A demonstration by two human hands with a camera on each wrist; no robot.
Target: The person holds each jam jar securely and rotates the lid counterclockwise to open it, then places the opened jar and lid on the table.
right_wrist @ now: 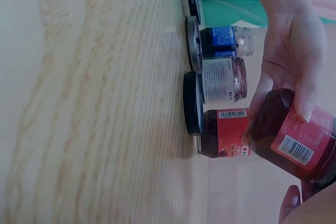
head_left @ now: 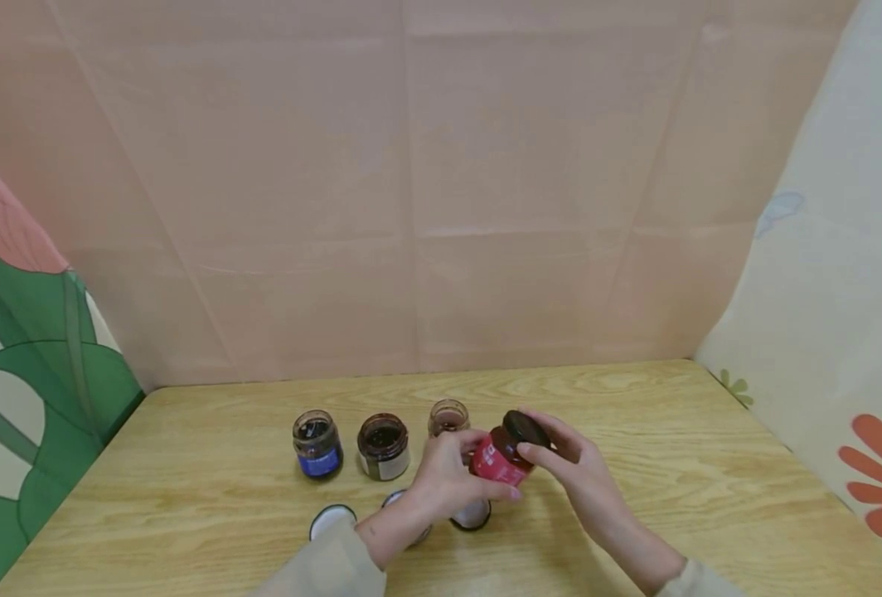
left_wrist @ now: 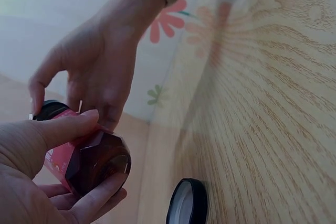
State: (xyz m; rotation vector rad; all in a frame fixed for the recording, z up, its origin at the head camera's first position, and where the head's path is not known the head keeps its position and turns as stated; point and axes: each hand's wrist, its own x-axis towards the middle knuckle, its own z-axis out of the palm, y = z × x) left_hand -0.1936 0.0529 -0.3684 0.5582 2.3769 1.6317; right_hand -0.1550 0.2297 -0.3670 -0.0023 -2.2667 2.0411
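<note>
My left hand (head_left: 452, 481) grips a glass jam jar (head_left: 499, 458) with a red label around its body, tilted above the table. On the jar's black lid (head_left: 525, 431), my right hand (head_left: 583, 468) holds with thumb and fingers. The lid sits over the mouth; whether it is screwed tight cannot be told. Seen from the left wrist, the jar's dark glass base (left_wrist: 102, 163) faces the camera. A barcode shows on the red label (right_wrist: 302, 142) in the right wrist view.
Behind my hands stand three uncovered jars: a blue-labelled one (head_left: 318, 446), a white-labelled one (head_left: 384, 448) and a red-labelled one (right_wrist: 231, 132). Three lids lie nearer me, including a left one (head_left: 332, 521) and a right one (head_left: 472, 516). All rest on a wooden table (head_left: 210, 473).
</note>
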